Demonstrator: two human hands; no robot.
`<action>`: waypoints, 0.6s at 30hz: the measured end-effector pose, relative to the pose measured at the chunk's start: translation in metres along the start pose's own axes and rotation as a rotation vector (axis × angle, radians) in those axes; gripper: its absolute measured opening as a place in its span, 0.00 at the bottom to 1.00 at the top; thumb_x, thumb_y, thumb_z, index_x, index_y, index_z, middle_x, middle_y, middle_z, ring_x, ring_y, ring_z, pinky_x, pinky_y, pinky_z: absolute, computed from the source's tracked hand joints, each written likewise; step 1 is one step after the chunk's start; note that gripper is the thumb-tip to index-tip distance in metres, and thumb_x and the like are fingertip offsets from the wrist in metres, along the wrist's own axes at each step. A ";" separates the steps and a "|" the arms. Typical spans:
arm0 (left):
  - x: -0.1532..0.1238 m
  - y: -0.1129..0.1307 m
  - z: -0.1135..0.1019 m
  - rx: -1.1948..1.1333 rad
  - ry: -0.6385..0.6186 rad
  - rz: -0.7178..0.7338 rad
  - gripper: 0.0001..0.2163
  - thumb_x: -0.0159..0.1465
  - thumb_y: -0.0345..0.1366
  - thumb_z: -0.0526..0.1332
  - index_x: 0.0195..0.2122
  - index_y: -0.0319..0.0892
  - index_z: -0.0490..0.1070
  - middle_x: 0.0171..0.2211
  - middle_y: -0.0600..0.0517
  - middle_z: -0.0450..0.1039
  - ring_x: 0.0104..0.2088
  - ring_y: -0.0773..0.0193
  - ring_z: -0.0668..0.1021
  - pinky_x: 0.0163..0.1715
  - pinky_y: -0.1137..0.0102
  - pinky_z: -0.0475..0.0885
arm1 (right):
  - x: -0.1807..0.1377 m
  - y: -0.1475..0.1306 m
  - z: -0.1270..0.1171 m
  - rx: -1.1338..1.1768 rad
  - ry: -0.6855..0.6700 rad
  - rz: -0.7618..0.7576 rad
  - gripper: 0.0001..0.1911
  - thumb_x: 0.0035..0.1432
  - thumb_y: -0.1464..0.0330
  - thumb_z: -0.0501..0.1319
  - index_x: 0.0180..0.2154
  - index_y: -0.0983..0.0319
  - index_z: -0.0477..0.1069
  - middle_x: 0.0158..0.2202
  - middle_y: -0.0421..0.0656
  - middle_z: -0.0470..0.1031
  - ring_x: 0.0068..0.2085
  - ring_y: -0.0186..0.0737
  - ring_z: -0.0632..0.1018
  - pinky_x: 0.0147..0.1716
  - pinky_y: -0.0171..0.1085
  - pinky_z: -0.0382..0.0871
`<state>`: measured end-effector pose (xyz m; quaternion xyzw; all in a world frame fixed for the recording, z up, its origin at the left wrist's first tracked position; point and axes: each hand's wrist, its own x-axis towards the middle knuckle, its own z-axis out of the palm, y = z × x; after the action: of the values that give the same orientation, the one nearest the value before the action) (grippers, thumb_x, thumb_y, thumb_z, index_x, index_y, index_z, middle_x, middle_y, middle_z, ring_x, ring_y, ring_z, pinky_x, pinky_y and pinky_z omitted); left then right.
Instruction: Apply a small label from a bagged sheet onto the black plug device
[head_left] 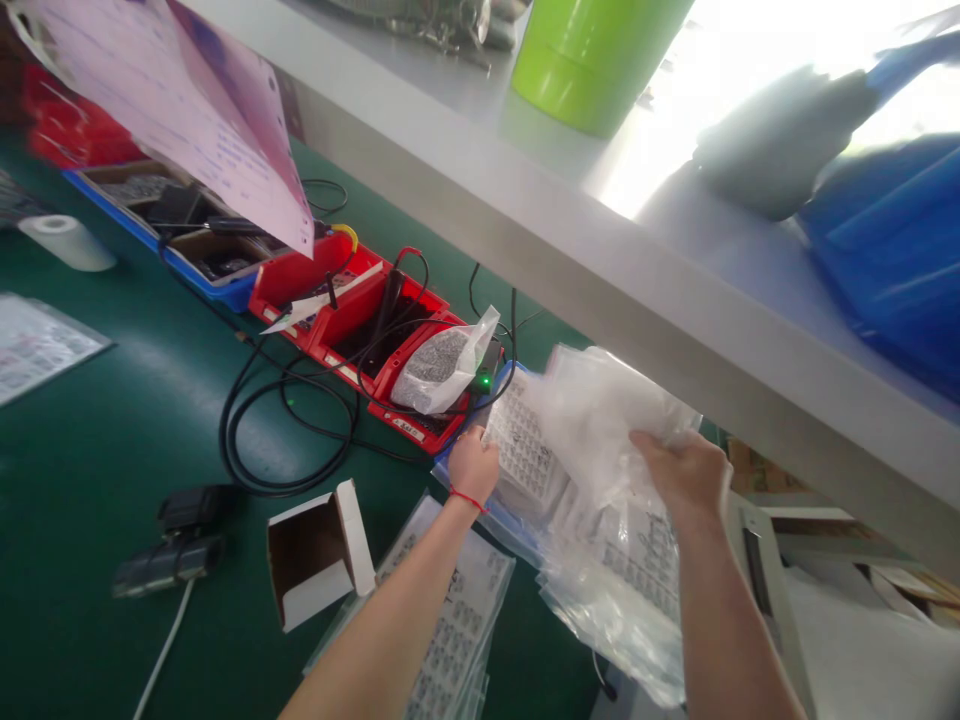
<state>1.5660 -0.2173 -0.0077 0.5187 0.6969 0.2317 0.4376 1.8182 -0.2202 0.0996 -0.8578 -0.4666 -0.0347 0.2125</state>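
My left hand (pixel 474 466), with a red cord at the wrist, is closed at the left edge of a stack of printed sheets (pixel 521 440) in clear plastic. What its fingers pinch is hidden. Under the stack shows the edge of a blue tray (pixel 517 530). Further right, my right hand (pixel 690 478) grips a bunch of cloudy clear plastic bags (pixel 592 410), lifted over more bagged sheets (pixel 637 560). Below my left forearm lie other bagged printed sheets (pixel 457 640) on the green table.
Red bins (pixel 352 370) hold small parts and a plastic bag of dark pieces (pixel 435 365). A black cable (pixel 232 440) coils before them. An opened small box (pixel 322 555) and a webcam-like device (pixel 172 550) lie left. A white shelf (pixel 480 190) with a green cup (pixel 592 60) overhangs.
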 end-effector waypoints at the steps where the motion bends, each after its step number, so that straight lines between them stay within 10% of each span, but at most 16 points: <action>1: 0.002 -0.002 0.001 -0.044 0.010 -0.002 0.05 0.66 0.29 0.57 0.39 0.40 0.73 0.43 0.43 0.78 0.47 0.55 0.77 0.47 0.67 0.69 | -0.005 -0.005 0.000 -0.018 -0.027 0.016 0.19 0.46 0.57 0.68 0.29 0.68 0.80 0.23 0.50 0.76 0.31 0.55 0.77 0.32 0.46 0.70; 7: -0.007 0.002 0.023 -0.372 -0.055 0.084 0.05 0.66 0.29 0.56 0.32 0.40 0.68 0.36 0.50 0.76 0.41 0.61 0.77 0.45 0.70 0.71 | -0.050 -0.037 0.004 -0.119 -0.055 -0.029 0.23 0.52 0.55 0.64 0.38 0.70 0.79 0.31 0.56 0.78 0.35 0.58 0.78 0.34 0.46 0.69; 13: -0.043 0.041 0.043 -0.753 -0.224 0.212 0.11 0.70 0.34 0.52 0.47 0.38 0.70 0.56 0.43 0.74 0.57 0.61 0.75 0.61 0.67 0.68 | -0.102 -0.057 0.010 -0.220 -0.188 -0.061 0.21 0.58 0.51 0.61 0.40 0.63 0.74 0.28 0.52 0.76 0.33 0.59 0.78 0.28 0.42 0.62; 18: -0.064 0.045 0.030 -0.988 -0.330 0.216 0.25 0.71 0.44 0.48 0.62 0.32 0.62 0.65 0.37 0.63 0.66 0.54 0.66 0.70 0.56 0.58 | -0.118 -0.051 0.015 0.164 -0.380 -0.008 0.33 0.50 0.47 0.61 0.51 0.61 0.71 0.38 0.51 0.79 0.38 0.58 0.79 0.33 0.45 0.69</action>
<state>1.6203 -0.2645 0.0357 0.3489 0.3693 0.4915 0.7074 1.7082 -0.2829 0.0721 -0.8270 -0.5028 0.1649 0.1898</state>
